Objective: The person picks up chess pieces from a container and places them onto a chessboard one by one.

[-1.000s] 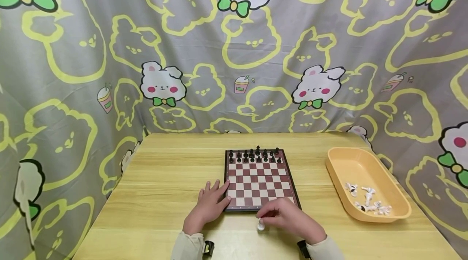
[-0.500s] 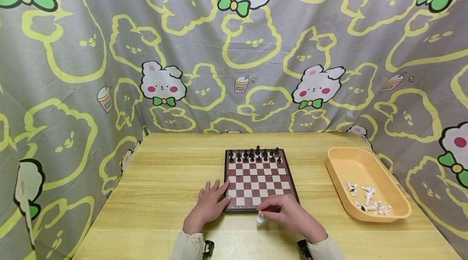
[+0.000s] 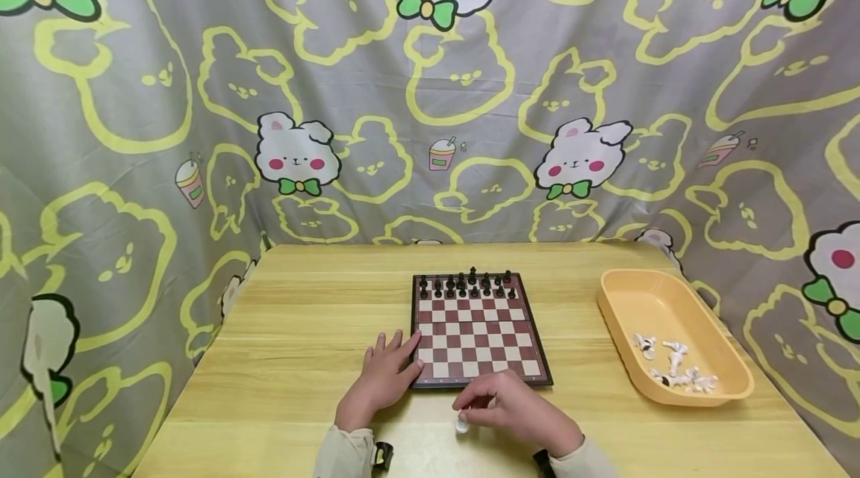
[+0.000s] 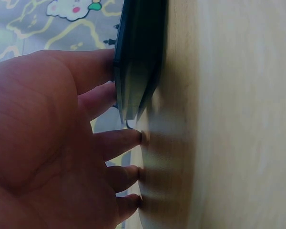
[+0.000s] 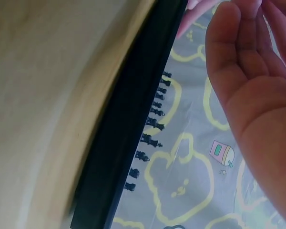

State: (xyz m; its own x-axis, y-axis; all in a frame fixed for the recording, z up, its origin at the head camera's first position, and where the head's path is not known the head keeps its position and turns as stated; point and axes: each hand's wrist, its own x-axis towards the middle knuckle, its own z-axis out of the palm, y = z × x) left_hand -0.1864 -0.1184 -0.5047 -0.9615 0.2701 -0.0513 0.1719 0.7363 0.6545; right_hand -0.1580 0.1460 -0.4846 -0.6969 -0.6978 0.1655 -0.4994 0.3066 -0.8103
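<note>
A folding chessboard lies on the wooden table, with rows of black chess pieces standing on its far side. My left hand has its fingers spread; the thumb and index finger touch the board's left edge. In the left wrist view, the other fingertips of that hand rest on the table. Just in front of the board's near edge, my right hand pinches a small white chess piece between thumb and fingers. The right wrist view shows the right hand's palm side, the piece itself being out of sight.
At the right stands a shallow orange tray with several white chess pieces lying loose in it. A patterned curtain hangs behind the table and along both sides.
My right hand first carried the white chess piece slightly toward the board, then back toward me and to the left. The left hand stays at the board's edge.
</note>
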